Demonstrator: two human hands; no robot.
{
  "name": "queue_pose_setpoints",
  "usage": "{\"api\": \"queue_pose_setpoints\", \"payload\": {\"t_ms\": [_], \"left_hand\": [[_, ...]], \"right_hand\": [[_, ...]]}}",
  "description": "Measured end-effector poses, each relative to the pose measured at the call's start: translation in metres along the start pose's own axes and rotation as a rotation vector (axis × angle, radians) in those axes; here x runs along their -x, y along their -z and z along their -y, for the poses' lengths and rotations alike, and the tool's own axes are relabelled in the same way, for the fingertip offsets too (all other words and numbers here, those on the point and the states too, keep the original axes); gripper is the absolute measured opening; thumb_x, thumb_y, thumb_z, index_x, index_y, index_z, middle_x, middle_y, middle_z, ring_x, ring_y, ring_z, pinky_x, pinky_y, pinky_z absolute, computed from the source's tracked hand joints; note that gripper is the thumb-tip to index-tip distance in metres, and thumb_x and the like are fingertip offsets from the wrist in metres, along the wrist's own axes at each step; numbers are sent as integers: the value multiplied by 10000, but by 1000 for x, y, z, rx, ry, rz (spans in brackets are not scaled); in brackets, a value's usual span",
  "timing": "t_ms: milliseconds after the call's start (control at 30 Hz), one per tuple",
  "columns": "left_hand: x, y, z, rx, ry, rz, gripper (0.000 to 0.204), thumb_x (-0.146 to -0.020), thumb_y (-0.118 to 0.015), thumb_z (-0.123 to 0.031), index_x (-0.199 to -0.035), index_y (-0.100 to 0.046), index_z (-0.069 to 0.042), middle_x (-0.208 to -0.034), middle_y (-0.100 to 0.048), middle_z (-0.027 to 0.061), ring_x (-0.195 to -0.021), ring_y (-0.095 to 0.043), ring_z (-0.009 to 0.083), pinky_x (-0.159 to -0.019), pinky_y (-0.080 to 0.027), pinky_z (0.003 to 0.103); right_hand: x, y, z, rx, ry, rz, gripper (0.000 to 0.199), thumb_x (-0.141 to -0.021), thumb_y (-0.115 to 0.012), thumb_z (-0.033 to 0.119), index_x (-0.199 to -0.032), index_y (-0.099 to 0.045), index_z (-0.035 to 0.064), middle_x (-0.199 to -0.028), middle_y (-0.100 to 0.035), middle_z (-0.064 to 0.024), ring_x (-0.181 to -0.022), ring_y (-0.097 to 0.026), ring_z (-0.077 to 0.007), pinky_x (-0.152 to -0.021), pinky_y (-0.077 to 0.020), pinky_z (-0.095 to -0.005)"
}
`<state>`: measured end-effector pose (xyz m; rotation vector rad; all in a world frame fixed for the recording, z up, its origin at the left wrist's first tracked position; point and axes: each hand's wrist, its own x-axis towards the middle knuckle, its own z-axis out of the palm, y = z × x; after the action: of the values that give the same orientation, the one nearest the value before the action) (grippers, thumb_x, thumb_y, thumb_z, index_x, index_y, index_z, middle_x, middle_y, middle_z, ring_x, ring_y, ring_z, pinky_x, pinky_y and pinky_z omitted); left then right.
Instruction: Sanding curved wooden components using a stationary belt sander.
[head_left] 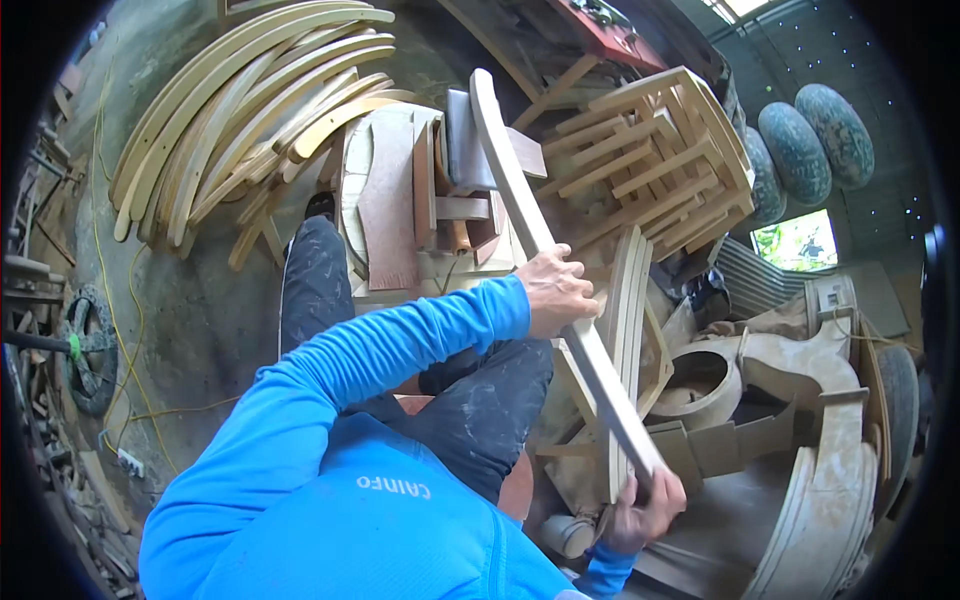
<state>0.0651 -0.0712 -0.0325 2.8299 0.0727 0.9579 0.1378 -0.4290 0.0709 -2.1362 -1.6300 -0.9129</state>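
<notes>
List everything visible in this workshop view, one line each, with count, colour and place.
Long curved pale wooden slat: one, held across centre.
Curved pale wooden slats: large pile, count unclear, upper left floor.
Pale wooden slatted frame: one, upper right.
Reddish-brown flat board: one, on the centre work stand.
Grey-green round tyres: three, far upper right.
Yellow cable: one, left floor.
Dusty beige curved machine body: one, right.
Left hand: grips slat's middle.
Right hand: grips slat's lower end.
</notes>
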Motion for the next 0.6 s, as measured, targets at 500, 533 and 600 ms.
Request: {"api": "queue_pose_setpoints", "payload": {"t_ms": [500,533,600], "left_hand": [[-26,33,-43,188,257,-481,473,-679,-839,-184,-1130,-697,-173,-1008,-628,48,-1071,-619,257,-1142,-356,583],[-25,37,-30,187,268,-491,473,-679,-839,-184,-1130,-697,-173,-1008,-628,48,-1071,-619,257,-1142,-356,583],[-21,44,-8,312,333,-631,778,-676,-890,-254,-1379,-582,-130,-1280,-556,144,-1289,-515,347,-1168,-316,607]], "right_hand": [[-106,-33,-23,-1613,-478,-311,211,-989,-541,256,-1091,-511,73,-1110,-677,-178,-1153,-634,-394,-1080,-447,-601],[-125,-41,-16,-1573,-473,-308,200,-972,-561,256,-1032,-488,79,-1077,-673,-169,-1146,-629,-399,-1073,-439,-608],[-166,-74,-5,-1517,-424,-306,231,-936,-571,253,-1049,-490,68,-1081,-672,-201,-1124,-620,-382,-1067,-439,-598]]}}
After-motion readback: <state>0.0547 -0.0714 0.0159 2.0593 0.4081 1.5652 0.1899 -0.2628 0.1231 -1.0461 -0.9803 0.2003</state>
